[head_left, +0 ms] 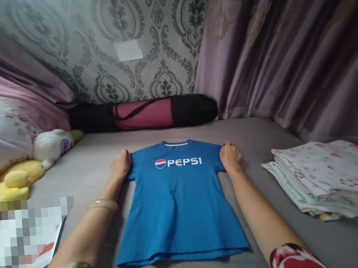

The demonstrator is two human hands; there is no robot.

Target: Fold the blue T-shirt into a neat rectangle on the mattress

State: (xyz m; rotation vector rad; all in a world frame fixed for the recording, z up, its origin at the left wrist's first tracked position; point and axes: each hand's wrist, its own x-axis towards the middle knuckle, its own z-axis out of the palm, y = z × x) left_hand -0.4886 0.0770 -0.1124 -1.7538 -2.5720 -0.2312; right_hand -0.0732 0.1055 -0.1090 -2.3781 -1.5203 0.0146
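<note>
A blue T-shirt with a white PEPSI print lies spread face up on the grey sheet, its collar away from me and its hem toward me. My left hand is closed on the edge of the left sleeve. At the opposite side, my right hand grips the right sleeve's end. Both sleeves are drawn out sideways, and light creases run down the shirt's middle. The fingertips of each hand are partly hidden.
Folded patterned cloths are stacked at the right. Against the wall lies a black and dark-pink roll bag. Plush toys and a flowered pillow sit at the left, above a partly blurred flat item. Curtains hang at both sides.
</note>
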